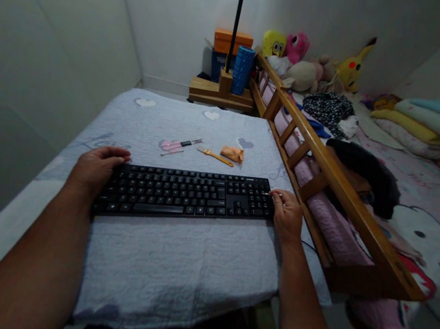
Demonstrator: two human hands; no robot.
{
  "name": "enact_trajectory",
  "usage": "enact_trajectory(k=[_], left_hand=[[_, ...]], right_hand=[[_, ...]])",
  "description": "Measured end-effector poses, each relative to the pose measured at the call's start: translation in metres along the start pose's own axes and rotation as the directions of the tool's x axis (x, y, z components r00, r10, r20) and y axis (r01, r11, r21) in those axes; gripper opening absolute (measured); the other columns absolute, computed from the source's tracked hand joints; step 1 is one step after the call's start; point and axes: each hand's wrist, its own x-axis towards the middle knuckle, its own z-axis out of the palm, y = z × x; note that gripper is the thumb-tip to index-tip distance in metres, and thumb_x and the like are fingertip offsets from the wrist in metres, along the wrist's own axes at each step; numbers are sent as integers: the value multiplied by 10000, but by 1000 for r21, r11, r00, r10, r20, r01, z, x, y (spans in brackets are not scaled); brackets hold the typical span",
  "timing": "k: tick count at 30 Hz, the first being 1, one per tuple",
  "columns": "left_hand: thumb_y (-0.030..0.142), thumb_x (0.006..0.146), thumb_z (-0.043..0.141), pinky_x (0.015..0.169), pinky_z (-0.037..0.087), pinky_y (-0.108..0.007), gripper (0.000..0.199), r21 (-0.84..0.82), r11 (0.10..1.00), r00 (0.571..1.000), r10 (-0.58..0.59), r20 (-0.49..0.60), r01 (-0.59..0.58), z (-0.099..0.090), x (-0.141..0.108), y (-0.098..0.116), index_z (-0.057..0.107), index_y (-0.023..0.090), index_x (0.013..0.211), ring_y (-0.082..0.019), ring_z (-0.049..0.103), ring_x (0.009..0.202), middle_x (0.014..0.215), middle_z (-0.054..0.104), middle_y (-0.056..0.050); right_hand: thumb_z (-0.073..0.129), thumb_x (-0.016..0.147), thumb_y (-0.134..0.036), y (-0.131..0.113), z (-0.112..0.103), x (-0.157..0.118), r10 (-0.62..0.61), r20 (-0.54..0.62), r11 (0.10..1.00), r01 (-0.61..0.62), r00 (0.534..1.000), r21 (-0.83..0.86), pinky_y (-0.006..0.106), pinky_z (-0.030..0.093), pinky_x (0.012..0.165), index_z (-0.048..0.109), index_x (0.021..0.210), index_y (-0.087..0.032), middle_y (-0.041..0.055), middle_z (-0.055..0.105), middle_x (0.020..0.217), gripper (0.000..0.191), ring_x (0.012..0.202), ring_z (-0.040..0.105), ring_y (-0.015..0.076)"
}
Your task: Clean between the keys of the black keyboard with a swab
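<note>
Keyboard (180, 194) held on tabletop (187, 255)

Its left end is gripped by the left hand (92, 169); at its right end, a slim white item (271, 194) is pinched by the right hand (288, 215). Beyond the keyboard, a brush (220, 158) is laid.

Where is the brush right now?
In the head view, the brush lies near the centre, just beyond the keyboard, with the orange bundle behind its right end and a black-handled tool off its left.
</note>
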Motion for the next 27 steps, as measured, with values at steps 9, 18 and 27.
enact_trajectory(k=[9, 18, 27], left_hand=[[180, 634, 699, 860, 510, -328, 190, -35, 999, 1000, 6, 8, -6, 1, 1, 1, 742, 182, 819, -188, 643, 806, 798, 724, -25], [188, 640, 709, 858, 505, -334, 182, -35, 999, 1000, 11, 12, -11, 0, 2, -2, 747, 196, 817, -199, 636, 806, 799, 718, -27], [211, 656, 735, 919, 482, -351, 206, 17, 1000, 1000, -2, 1, 2, 0, -1, 3, 763, 189, 859, -195, 623, 823, 835, 719, -21]], right_hand=[[560, 916, -364, 1, 1, 0, 21, -20, 999, -20, 1000, 42, 424, 515, 904, 761, 880, -234, 87, 778, 942, 242, 959, 697, 270], [600, 896, -406, 3, -1, -2, 88, -58, 994, -85, 994, 62, 412, 525, 895, 769, 859, -231, 79, 786, 936, 246, 938, 717, 269], [584, 891, -372, 3, 2, 0, 43, -21, 997, -41, 999, 72, 406, 525, 886, 776, 858, -230, 74, 787, 920, 242, 931, 709, 262]])
